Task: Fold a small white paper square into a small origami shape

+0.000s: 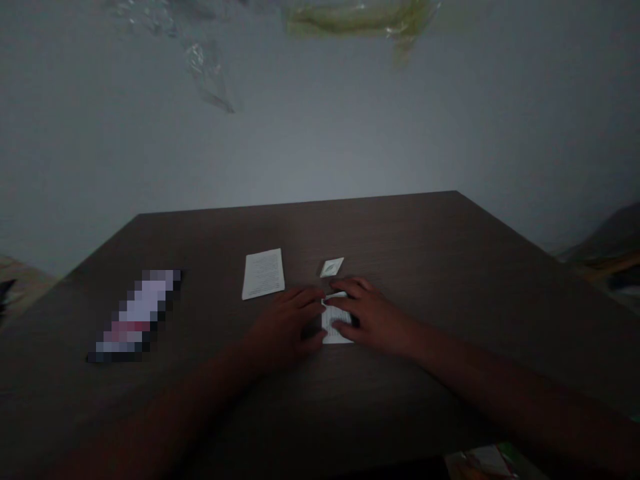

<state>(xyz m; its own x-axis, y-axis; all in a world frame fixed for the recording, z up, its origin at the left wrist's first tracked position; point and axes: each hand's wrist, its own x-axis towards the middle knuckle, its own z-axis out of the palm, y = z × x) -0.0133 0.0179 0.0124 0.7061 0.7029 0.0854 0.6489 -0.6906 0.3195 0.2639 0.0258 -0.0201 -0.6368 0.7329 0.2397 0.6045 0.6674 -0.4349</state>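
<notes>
On the dark wooden table (450,267) both my hands rest on a small white paper (334,328) lying flat. My left hand (287,323) presses its left side with fingers stretched out. On the paper's right side lies my right hand (370,317), fingers flat, their tips meeting the left hand's over the top edge. A little beyond the hands sits a small folded white paper piece (331,267). A printed white sheet (263,273) lies to the left of it.
A blurred-out oblong object (137,313) lies on the table's left part. The grey wall (320,133) stands just behind the table's far edge, with clear plastic wrap hanging at the top. Clutter shows off the right edge.
</notes>
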